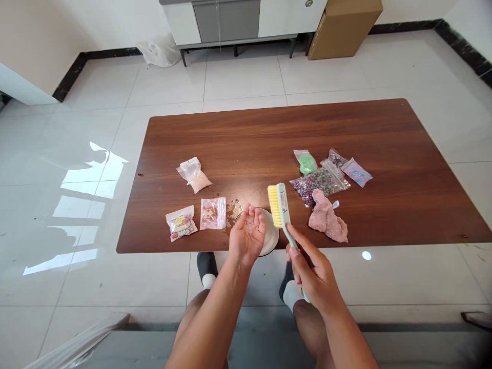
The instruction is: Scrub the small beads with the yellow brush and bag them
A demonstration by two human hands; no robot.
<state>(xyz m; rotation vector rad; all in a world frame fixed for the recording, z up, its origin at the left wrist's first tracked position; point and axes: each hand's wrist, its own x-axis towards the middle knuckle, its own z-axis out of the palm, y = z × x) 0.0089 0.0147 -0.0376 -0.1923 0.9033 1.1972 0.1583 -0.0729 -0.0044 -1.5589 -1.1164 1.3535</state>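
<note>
My right hand (309,264) is wrapped round the pale green handle of a scrubbing brush (284,207), whose yellow bristles face left. Palm up and slightly cupped, my left hand (249,233) is over a white plate (272,233) at the table's near edge. Small pale, clear-looking specks lie on the left palm; I cannot tell whether they are beads or drops. A gap separates the bristles from the left fingers. Much of the plate is hidden behind the left hand. Just left of it, a wet patch (233,209) glistens on the wood.
On the brown table (230,138), small packets (213,213) and a clear bag (195,175) lie to the left. Several bags of beads (321,182) and a crumpled pink cloth (326,218) lie to the right. A cabinet (230,20) and cardboard box (346,28) stand beyond.
</note>
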